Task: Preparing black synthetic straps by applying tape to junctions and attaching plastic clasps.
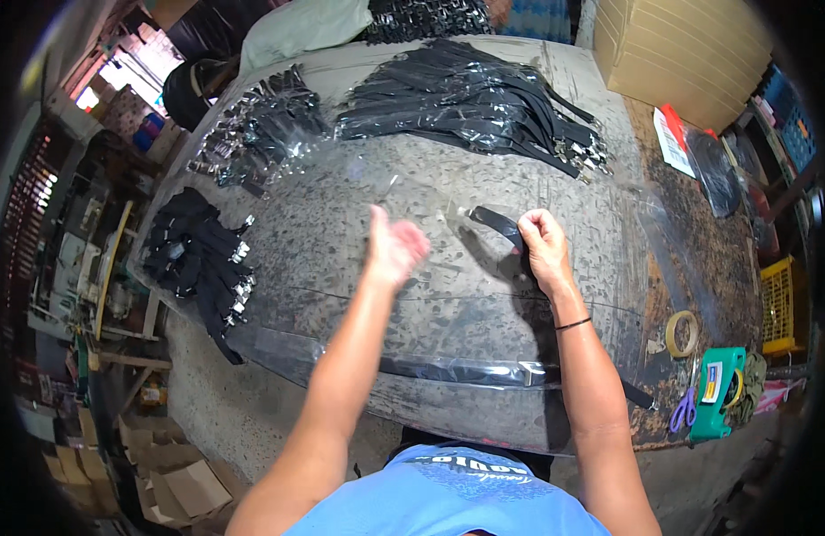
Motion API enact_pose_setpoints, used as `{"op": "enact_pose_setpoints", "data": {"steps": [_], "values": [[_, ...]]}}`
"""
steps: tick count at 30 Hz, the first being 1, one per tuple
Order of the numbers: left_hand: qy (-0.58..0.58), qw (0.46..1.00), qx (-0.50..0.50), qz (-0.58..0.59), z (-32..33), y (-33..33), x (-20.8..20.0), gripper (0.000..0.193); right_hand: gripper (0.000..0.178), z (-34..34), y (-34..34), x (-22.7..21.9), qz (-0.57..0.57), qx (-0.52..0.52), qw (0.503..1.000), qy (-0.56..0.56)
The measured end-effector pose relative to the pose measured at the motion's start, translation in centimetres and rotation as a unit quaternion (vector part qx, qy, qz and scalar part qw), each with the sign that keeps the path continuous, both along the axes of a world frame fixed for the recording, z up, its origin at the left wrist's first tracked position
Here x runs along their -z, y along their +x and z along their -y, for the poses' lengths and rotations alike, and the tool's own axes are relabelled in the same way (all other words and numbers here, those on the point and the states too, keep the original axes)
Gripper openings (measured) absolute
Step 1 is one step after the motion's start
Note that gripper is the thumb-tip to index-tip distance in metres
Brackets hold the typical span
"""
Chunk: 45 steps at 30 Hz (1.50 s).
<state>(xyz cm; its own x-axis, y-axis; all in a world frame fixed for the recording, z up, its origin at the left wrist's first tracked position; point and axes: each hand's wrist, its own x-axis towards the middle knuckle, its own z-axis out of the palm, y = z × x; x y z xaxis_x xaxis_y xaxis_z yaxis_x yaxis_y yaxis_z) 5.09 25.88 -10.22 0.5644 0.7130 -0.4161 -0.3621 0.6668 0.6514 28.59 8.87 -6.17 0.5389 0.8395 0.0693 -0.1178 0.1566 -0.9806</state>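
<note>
Pinched between the thumb and fingers of my right hand point(544, 246) is a black strap point(496, 223). Its loose end curves to the left, with a small pale piece at the tip. My left hand point(397, 247) is held over the table to the left of the strap, thumb stretched out and fingers somewhat blurred, with nothing visible in it. A thin clear plastic piece point(421, 195) shows faintly between the hands. Along the near table edge lies another black strap in clear plastic point(457, 370), with a metal clip near its right part.
Piles of black straps with metal clips lie at the far middle point(457, 98), far left point(269, 125) and left point(198, 250) of the worn table point(341, 196). A tape roll point(681, 332), purple scissors point(684, 411) and a green tape dispenser point(718, 393) sit at right. A cardboard box point(680, 54) stands behind.
</note>
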Motion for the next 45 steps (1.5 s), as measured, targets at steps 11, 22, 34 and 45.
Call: {"op": "enact_pose_setpoints", "data": {"steps": [11,22,34,45], "values": [[0.021,0.991,-0.030,0.132,9.5,11.3,-2.4,0.033,0.015,0.4,-0.6,-0.8,0.029,-0.043,0.998,-0.026],[0.124,0.991,-0.045,-0.032,9.4,11.9,-3.3,0.016,0.023,3.6,1.1,0.4,0.145,-0.114,0.970,-0.159],[0.059,0.995,-0.001,-0.084,12.4,12.9,-1.0,0.018,0.030,7.3,3.0,1.2,0.115,-0.165,0.953,-0.225],[0.040,0.995,0.038,-0.086,16.6,13.3,-1.0,0.017,0.032,13.3,3.6,-0.6,0.084,-0.146,0.948,-0.271]]}}
